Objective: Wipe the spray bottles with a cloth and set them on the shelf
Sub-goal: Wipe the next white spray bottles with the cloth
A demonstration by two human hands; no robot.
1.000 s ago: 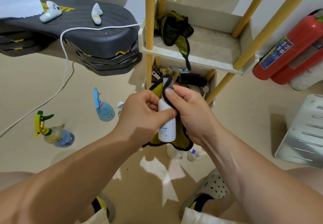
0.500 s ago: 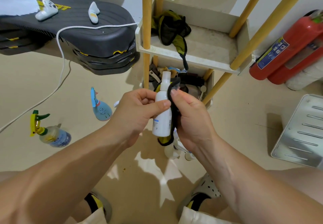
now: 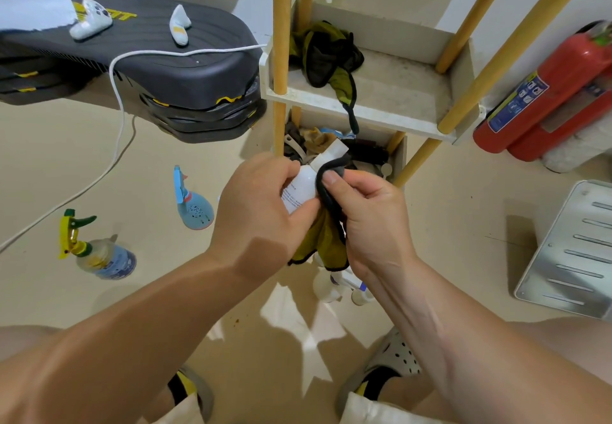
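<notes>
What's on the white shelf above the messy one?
A crumpled green-and-black cloth lies on the shelf tray, one end dangling over its front edge. Nothing else shows on it. Anything under the cloth is hidden.

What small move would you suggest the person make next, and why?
Probably slide the cloth up over the cap: the right hand pinches it round the neck of the white bottle, the cap above is uncovered, and the left hand grips the body steady.

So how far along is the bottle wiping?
Done: none visibly shelved; the upper shelf holds only a rag. In hand: left hand grips the white bottle, right hand pinches the cloth against it. Left: blue bottle and yellow-trigger bottle sit on the floor.
</notes>
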